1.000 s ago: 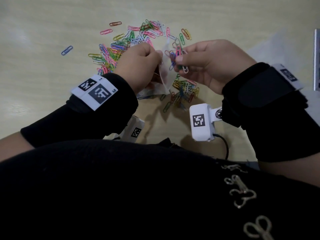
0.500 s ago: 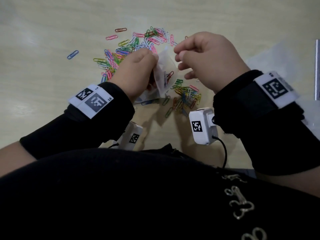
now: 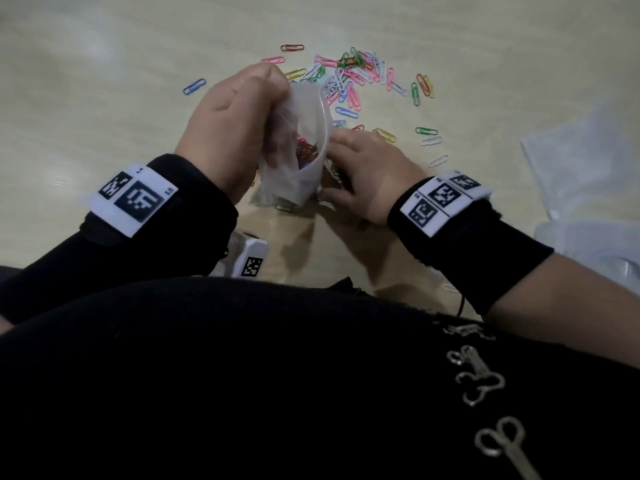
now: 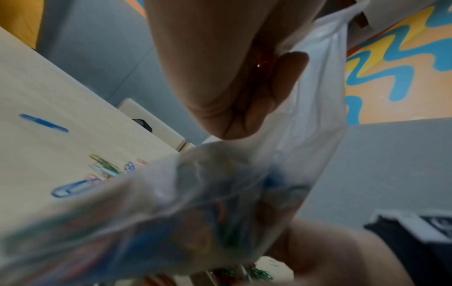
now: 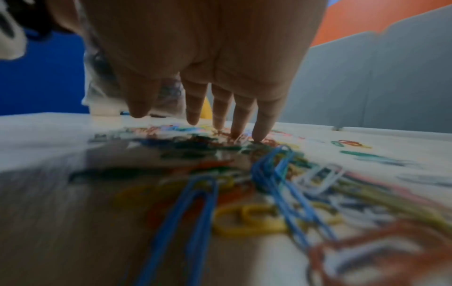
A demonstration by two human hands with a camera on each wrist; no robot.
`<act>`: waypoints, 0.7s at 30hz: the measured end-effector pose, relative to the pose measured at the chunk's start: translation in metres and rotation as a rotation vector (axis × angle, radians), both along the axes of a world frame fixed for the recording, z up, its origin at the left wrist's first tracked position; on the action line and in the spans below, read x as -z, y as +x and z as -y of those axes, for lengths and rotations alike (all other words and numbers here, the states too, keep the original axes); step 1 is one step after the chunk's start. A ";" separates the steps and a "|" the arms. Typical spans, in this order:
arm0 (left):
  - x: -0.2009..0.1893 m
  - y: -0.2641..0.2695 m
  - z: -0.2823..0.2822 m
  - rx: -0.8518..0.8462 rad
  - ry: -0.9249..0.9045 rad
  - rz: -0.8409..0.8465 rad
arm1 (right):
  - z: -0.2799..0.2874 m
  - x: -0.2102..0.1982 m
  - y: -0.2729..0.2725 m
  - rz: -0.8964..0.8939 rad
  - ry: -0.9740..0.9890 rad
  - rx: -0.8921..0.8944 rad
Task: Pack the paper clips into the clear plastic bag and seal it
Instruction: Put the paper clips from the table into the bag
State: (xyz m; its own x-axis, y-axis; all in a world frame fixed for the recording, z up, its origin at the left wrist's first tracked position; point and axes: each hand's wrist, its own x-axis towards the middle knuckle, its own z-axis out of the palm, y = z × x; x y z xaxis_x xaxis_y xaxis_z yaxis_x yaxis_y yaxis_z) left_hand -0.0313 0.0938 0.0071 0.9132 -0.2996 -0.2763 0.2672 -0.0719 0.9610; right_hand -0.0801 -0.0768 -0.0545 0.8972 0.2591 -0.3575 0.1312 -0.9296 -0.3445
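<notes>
While the left hand [image 3: 228, 129] pinches the clear plastic bag [image 3: 304, 143] upright with its mouth open, the right hand [image 3: 367, 174] presses straight fingers [image 5: 242, 116] onto paper clips [image 3: 349, 77] on the tabletop [image 3: 104, 98].

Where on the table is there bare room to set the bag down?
Bare table lies left of the lone blue clip and left hand. Crowded: the paper clips scattered beyond the bag; plastic sheets fill the right.

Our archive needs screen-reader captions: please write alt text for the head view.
The left hand holds a clear plastic bag open, some clips inside, while the right hand reaches down onto colourful paper clips scattered on a pale table.
</notes>
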 end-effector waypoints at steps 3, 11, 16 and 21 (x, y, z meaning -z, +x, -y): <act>-0.003 0.001 -0.007 -0.002 0.036 -0.007 | 0.002 0.005 -0.004 0.128 -0.035 -0.033; 0.000 0.005 -0.013 -0.056 0.029 -0.016 | -0.006 -0.006 -0.003 0.137 -0.020 -0.123; -0.009 0.008 -0.009 -0.103 0.094 0.062 | -0.027 0.005 -0.021 0.025 -0.010 -0.400; -0.011 0.013 -0.020 -0.129 0.078 0.061 | -0.011 0.001 -0.017 0.094 -0.004 -0.244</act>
State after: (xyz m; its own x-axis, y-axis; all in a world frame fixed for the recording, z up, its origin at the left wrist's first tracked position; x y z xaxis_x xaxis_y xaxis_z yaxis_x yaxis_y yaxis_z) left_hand -0.0186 0.1136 0.0177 0.9584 -0.1588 -0.2372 0.2205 -0.1159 0.9685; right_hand -0.0969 -0.0661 -0.0553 0.8379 0.4704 -0.2768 0.3828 -0.8680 -0.3162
